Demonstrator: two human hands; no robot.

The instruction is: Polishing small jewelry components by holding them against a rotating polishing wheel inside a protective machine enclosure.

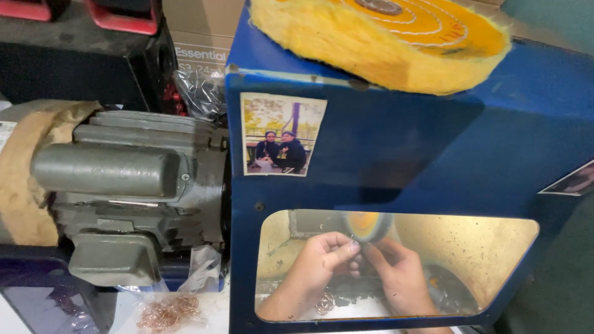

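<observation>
A blue metal hood (402,148) fills most of the view and serves as the landmark. To its left sits a grey electric motor (124,185). On top of the hood lies a spare yellow cloth buffing wheel (396,37). A small photo sticker (281,135) is stuck on the hood's front face. Through the hood's window, a small buffing wheel (366,226) shows as a blur, apparently spinning. Below it, inside the hood, both hands meet: the left hand (315,263) and the right hand (399,272) have their grip pinched together on a thin wire ring (356,242), held right at the wheel's lower edge. The ring looks very light, springy and easy to bend or lose, so it seems best gripped firmly by its sides with fingertips. More wire rings (325,303) lie on the counter (216,309) inside the hood beneath the hands, and a coppery pile of rings (170,312) lies left of the hood, below the motor.
</observation>
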